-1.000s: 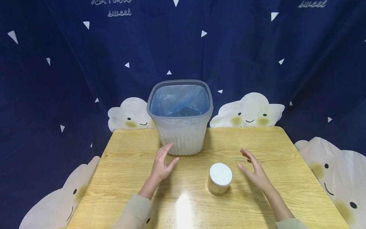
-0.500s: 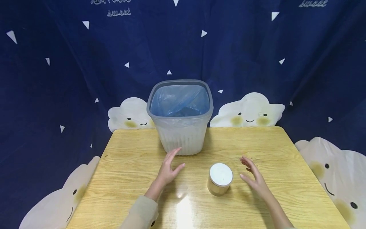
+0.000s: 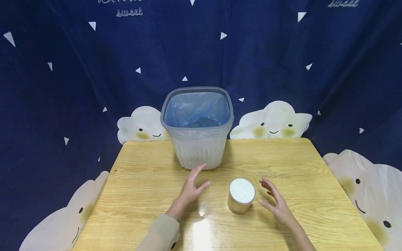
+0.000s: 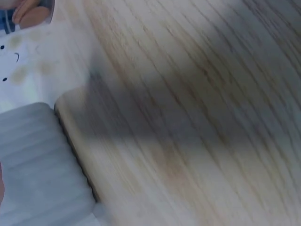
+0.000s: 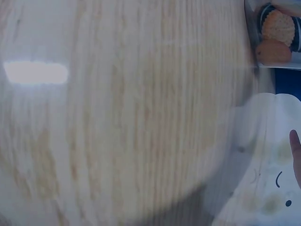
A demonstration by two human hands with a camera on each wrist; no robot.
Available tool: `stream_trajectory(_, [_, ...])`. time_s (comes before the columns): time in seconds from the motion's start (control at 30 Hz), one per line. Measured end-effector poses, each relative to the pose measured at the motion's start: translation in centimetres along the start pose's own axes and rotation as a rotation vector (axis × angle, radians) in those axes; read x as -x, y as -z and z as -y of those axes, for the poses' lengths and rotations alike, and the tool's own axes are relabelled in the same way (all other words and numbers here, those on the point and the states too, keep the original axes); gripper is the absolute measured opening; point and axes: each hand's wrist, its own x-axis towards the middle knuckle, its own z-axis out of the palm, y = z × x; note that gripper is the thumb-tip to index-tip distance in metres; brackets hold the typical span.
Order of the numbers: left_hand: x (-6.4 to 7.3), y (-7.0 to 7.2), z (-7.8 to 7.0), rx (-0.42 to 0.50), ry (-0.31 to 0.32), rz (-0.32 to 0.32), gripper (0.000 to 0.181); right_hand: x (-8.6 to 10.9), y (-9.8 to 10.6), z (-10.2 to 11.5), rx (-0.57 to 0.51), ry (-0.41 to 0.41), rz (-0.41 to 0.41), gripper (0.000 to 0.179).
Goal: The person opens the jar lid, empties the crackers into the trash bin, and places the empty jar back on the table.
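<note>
A small round jar with a white lid stands upright near the middle of the table in the head view. My left hand is to the left of the jar, fingers spread and thumb apart, touching nothing. On the other side, my right hand hovers just right of the jar with fingers loosely bent and thumb pointing at it. A finger of that hand shows at the edge of the right wrist view. In that view's top corner, a see-through container shows biscuit-like rounds.
A pale ribbed waste bin with a grey rim and bluish liner stands at the table's back, just beyond my left fingertips; its ribbed side fills the left wrist view's lower left. A dark blue curtain with clouds surrounds the wooden table.
My left hand has moved right and nearer to me, towards the jar. The right hand has drawn back and slightly left, closer to the jar. Jar and bin stay in place.
</note>
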Motion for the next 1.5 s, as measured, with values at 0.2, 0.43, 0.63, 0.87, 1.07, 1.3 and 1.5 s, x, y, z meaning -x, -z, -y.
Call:
stream_trajectory(0.2, [0.2,-0.9,-0.1,0.033,-0.008,0.051,0.063,0.3,-0.6,0.0,-0.021,-0.038,0.010,0.076])
stream_trajectory(0.43, [0.3,-1.9,-0.4,0.033,0.018,0.138,0.064,0.6,-1.2,-0.3,-0.023,-0.082,0.026,0.076])
stream_trajectory(0.63, [0.4,-2.7,-1.0,0.024,0.050,0.193,0.066,0.7,-1.9,-0.7,-0.030,-0.081,0.039,0.078])
stream_trajectory(0.87, [0.4,-3.7,-1.3,0.013,0.040,0.264,0.065,0.8,-2.6,-0.8,-0.076,-0.090,0.058,0.079])
stream_trajectory(1.07, [0.2,-4.3,-1.5,0.005,0.022,0.289,0.066,1.0,-3.0,-0.8,-0.105,-0.131,0.082,0.079])
stream_trajectory(1.3, [-0.3,-4.8,-1.8,0.004,-0.033,0.315,0.070,1.0,-3.8,-0.8,-0.144,-0.160,0.070,0.081])
stream_trajectory(1.5, [-0.7,-5.1,-2.1,0.002,-0.040,0.341,0.072,1.1,-4.1,-0.8,-0.166,-0.206,0.065,0.081])
